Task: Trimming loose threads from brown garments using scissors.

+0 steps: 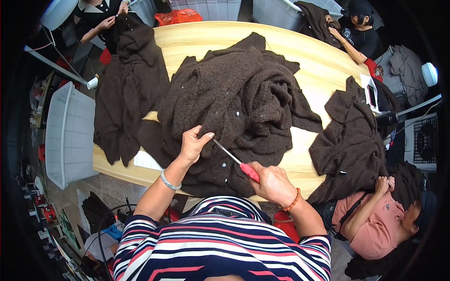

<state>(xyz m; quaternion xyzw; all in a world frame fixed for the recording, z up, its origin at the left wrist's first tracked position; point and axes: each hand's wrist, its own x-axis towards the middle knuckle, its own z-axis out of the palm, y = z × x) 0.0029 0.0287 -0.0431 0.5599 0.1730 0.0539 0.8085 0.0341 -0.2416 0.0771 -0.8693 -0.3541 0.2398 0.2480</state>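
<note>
A big pile of dark brown knitted garments (243,103) with small pale buttons lies on a light wooden table (323,70). My left hand (193,145) presses down on the near edge of the pile, fingers curled on the knit. My right hand (271,182) grips the red handle of a thin metal-shafted tool (234,159). Its tip points up and left, meeting the fabric right by my left thumb. I wear a striped top, a bangle on the left wrist and a bead bracelet on the right.
Another brown garment (129,84) hangs over the table's left edge, handled by a person at the far left. A third garment (349,136) lies at the right, beside a seated person in a pink top (375,220). A white plastic crate (70,136) stands left.
</note>
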